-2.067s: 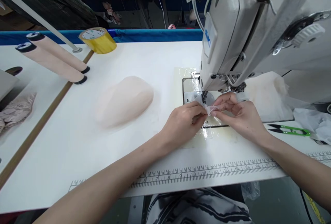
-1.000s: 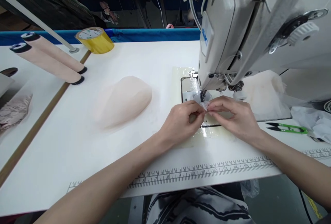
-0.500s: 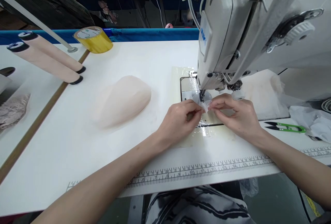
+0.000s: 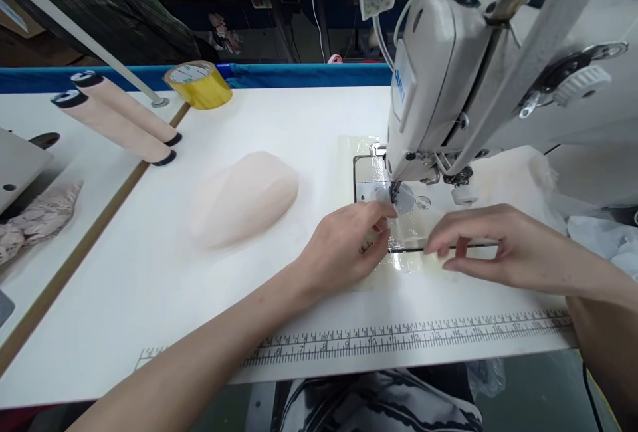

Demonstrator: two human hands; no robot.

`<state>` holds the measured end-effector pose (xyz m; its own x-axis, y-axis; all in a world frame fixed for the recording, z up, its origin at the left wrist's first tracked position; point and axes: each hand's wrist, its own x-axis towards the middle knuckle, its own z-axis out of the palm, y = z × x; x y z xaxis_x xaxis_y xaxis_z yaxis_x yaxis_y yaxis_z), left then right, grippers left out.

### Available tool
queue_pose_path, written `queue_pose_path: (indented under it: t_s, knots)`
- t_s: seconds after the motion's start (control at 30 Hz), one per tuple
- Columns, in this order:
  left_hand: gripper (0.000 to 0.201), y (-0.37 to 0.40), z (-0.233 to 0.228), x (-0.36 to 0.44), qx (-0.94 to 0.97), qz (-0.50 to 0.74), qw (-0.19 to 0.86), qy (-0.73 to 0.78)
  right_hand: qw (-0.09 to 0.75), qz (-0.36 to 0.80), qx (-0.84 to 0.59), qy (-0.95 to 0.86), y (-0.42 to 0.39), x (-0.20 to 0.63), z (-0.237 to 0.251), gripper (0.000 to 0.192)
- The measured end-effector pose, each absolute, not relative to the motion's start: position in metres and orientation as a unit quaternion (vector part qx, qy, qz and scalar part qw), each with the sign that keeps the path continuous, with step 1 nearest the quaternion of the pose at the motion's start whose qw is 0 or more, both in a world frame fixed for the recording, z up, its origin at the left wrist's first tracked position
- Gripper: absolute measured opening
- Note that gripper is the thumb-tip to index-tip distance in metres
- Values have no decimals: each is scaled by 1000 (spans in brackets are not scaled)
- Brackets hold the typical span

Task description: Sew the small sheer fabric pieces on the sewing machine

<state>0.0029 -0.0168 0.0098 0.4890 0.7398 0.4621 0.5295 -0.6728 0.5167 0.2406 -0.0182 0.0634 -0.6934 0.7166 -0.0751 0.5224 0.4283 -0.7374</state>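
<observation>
My left hand [image 4: 351, 242] is closed, thumb and fingertips together, just in front of the presser foot [image 4: 394, 191] of the sewing machine [image 4: 423, 73]. What its fingers pinch, if anything, is hidden. Over the table, right of the needle area, my right hand [image 4: 491, 246] has its thumb and index finger apart, and I see nothing held in it. Left of my hands lies a pale beige, sheer moulded fabric cup [image 4: 249, 196]. More pale sheer fabric [image 4: 513, 179] rests behind my right hand, beside the machine.
Two beige thread spools [image 4: 117, 129] lie at the left, near a yellow tape roll [image 4: 207, 86]. A printed ruler [image 4: 399, 340] runs along the table's front edge. Crumpled lace [image 4: 44, 216] sits at far left, white cloth [image 4: 603, 239] at right. A thin pole [image 4: 90, 40] crosses the upper left.
My right hand has moved right and toward me, away from the needle, its fingers parting. The small white sheer piece between both hands no longer shows. The green thread snips are now out of sight.
</observation>
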Motion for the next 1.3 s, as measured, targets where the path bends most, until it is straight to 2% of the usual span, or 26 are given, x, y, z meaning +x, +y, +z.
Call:
queue_pose_path:
  t_s: [0.1, 0.17, 0.23, 0.4, 0.47, 0.57, 0.73, 0.83, 0.97, 1.3]
  knots:
    - [13, -17, 7, 4, 862, 347, 122, 350, 209, 233, -389, -866, -22, 230, 50, 24]
    - [13, -17, 7, 4, 866, 351, 114, 338, 213, 138, -402, -880, -26, 223, 39, 32]
    - [13, -16, 6, 4, 867, 355, 108, 334, 211, 89, -404, -886, -28, 219, 30, 26]
    - [9, -17, 8, 4, 875, 330, 99, 340, 258, 117, -399, -872, -26, 220, 25, 20]
    - [12, -17, 9, 5, 877, 297, 106, 364, 253, 109, -396, -876, -24, 221, 26, 19]
    - [20, -14, 13, 9, 871, 241, 103, 415, 245, 67, -384, -888, -23, 221, 26, 16]
    - [31, 0, 26, 18, 863, 173, 120, 460, 342, -46, -378, -859, -20, 219, 22, 15]
    - [30, 6, 32, 23, 854, 175, 142, 468, 371, -81, -379, -844, -16, 219, 21, 17]
    - [24, 8, 29, 27, 862, 169, 95, 469, 379, -82, -382, -839, -14, 220, 22, 18]
    - [21, 8, 17, 26, 858, 241, 39, 451, 342, -54, -445, -826, -12, 220, 24, 24]
